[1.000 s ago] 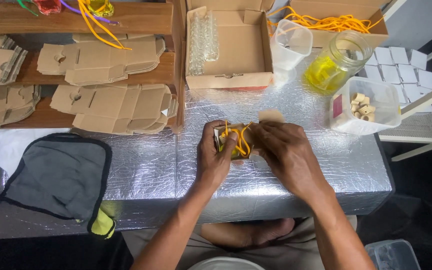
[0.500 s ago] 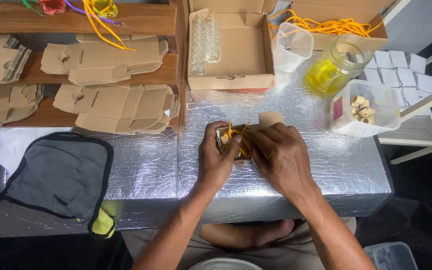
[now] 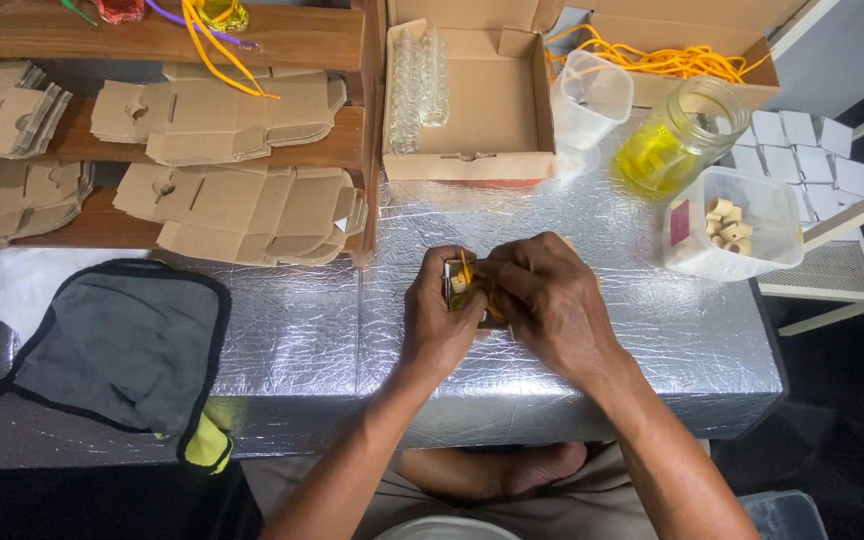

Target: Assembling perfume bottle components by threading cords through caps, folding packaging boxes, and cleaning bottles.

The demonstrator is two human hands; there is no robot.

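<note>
My left hand (image 3: 439, 315) and my right hand (image 3: 544, 298) are closed together around a small brown cardboard box (image 3: 459, 285) over the silver foil table (image 3: 592, 360). A yellow string (image 3: 465, 268) runs across the box between my fingers. My hands hide most of the box.
An open cardboard box (image 3: 472, 110) holding small glass vials stands behind my hands. To the right are a clear cup (image 3: 592, 95), a jar of yellow liquid (image 3: 677, 140) and a tub of corks (image 3: 727, 225). Flat box blanks (image 3: 242, 205) lie left, a grey cloth (image 3: 122, 350) nearer.
My hands have stayed at the box; the fingers shifted slightly around the yellow string, and my right hand now covers more of the box.
</note>
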